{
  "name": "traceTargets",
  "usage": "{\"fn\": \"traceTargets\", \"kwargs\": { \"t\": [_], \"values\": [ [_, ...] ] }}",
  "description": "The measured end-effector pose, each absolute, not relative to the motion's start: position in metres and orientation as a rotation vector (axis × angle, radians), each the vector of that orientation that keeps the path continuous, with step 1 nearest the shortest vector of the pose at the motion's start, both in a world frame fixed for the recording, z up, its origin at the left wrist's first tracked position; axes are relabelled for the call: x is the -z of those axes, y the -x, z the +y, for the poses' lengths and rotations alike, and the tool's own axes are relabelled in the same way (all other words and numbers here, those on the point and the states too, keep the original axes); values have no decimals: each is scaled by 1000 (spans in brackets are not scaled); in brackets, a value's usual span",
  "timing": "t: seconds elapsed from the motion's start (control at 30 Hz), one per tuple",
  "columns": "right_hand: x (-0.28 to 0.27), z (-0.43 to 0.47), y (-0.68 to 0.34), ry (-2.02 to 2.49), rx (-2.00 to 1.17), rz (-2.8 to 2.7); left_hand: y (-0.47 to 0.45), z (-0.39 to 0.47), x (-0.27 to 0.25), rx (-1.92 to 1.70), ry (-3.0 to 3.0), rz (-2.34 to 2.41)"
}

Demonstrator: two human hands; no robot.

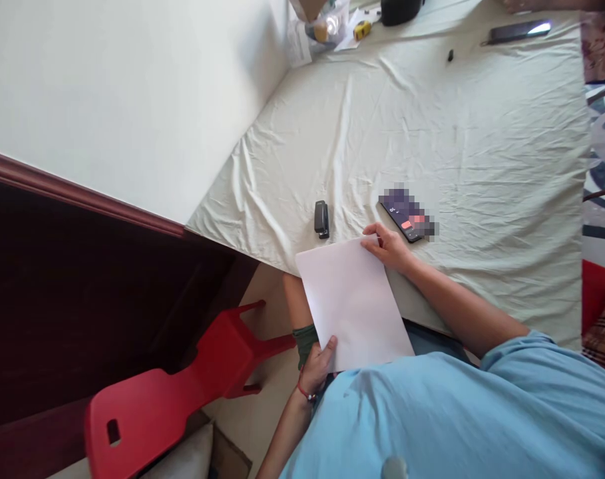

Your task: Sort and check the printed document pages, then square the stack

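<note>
White paper (355, 303), blank on the side that shows, is held over my lap at the near edge of the cloth-covered table. My left hand (318, 364) grips its lower left edge, thumb on top and the other fingers hidden underneath. At the far right corner, my right hand (386, 246) pinches the paper between thumb and fingers. Whether it is one sheet or a thin stack, I cannot tell. A black stapler (321, 219) lies on the cloth just beyond the paper's far edge. Right of it, close to my right hand, is a phone (404, 213) with its screen lit.
A red plastic chair (222, 356) stands at the left below the table (432, 133). Along the back lie a yellow tape measure (362, 30), a black case (401, 10) and a second phone (519, 32). Part of another person's arm (556, 5) rests at the far right.
</note>
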State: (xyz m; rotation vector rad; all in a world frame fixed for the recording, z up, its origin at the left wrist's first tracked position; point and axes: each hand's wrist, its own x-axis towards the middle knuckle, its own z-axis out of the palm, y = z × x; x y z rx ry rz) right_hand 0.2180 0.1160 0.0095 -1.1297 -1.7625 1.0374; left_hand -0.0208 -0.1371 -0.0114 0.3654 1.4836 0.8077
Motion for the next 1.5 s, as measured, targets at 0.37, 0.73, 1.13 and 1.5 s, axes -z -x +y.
{"fn": "traceTargets", "kwargs": {
  "t": [0.37, 0.73, 1.13, 1.5],
  "values": [
    [-10, 110, -210, 1010, -1516, -1692, 31, -136, 20, -829, -496, 1616],
    [-4, 113, -208, 1086, -1445, -1761, 29, -128, 38, -871, -570, 1552],
    [-2, 116, -212, 1043, -1527, -1612, 48, -123, 29, -693, -548, 1257],
    [-10, 110, -207, 1225, -1165, -1729, 50, -123, 36, -581, -665, 1331]
  ]
}}
